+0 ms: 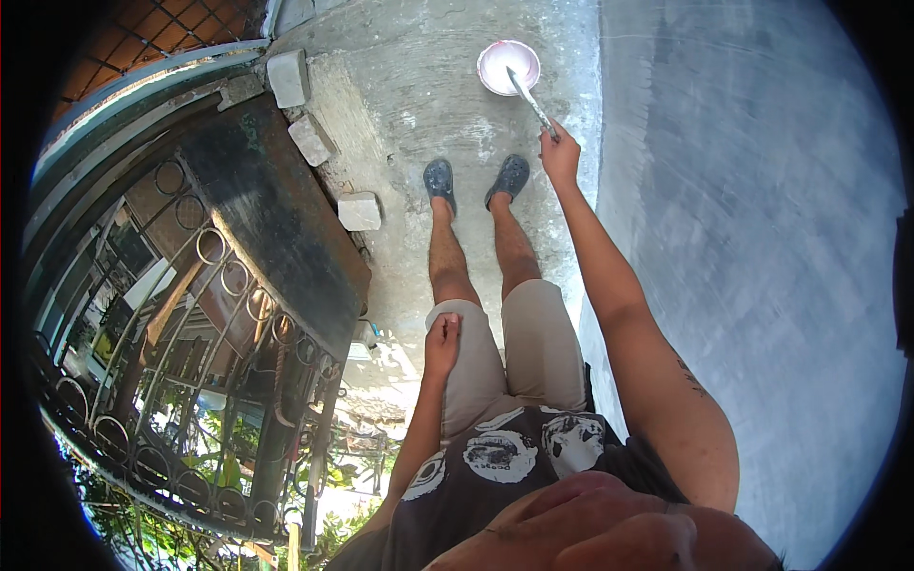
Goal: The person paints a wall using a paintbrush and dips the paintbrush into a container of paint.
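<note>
on the grey concrete floor (409, 105), near its edge along the blue-grey wall (762, 238): round whitish bucket (481, 72), pale liquid (494, 60) inside. right hand (560, 152) grips slim, white-smeared brush-like tool (531, 100), tip at the liquid. left hand (443, 344) curled closed by beige cloth shorts (543, 343). step: probably loading; next calls for steady lift, drips kept inside.

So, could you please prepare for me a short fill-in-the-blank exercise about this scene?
1. The long tool, its far end over the bucket, is in the ____ hand.
2. The left hand is over the ____ leg of the beige shorts.
3. In view are ____ dark clogs.

Missing words: right; left; two.
</note>
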Demonstrator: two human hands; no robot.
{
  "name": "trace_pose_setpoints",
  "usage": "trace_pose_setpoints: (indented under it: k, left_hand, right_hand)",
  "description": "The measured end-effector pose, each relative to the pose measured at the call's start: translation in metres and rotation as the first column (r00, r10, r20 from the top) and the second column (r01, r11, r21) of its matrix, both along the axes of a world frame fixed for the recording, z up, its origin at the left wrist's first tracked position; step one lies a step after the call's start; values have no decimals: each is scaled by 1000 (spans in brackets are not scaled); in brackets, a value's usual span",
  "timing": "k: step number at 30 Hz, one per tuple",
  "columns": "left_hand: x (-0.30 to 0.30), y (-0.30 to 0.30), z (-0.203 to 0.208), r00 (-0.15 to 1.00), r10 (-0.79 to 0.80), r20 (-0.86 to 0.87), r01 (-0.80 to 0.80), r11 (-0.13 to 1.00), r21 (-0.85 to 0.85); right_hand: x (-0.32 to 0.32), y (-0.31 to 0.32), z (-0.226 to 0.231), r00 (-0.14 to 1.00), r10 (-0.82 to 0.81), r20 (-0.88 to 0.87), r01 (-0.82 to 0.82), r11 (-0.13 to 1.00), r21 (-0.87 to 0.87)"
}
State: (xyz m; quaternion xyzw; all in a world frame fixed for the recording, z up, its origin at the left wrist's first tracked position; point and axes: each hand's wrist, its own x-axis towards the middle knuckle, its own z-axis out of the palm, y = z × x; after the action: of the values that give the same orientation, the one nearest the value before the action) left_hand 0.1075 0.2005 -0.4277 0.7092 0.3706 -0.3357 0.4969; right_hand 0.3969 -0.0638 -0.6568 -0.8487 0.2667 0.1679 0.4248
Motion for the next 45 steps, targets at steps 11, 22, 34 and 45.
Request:
trace_pose_setpoints:
  k: [11, 22, 34, 45]
  left_hand:
    - [3, 0, -1, 1000, -4, -23, 4, 1000, -8]
    - [7, 0, -1, 999, -38, 14, 38, 999, 9]
    - [8, 1, -2, 998, -66, 15, 66, 998, 19]
    - [3, 4, -4, 999, -41, 25, 41, 999, 4]
  right_hand:
    - [12, -3, -55, 673, -659, -335, 739, 608, 290]
    - [-15, -16, 0, 673, -703, -229, 738, 619, 269]
    - [8, 30, -19, 931, 349, -108, -364, 859, -359]
    - [-29, 56, -40, 796, 565, -216, -600, 688, -409]
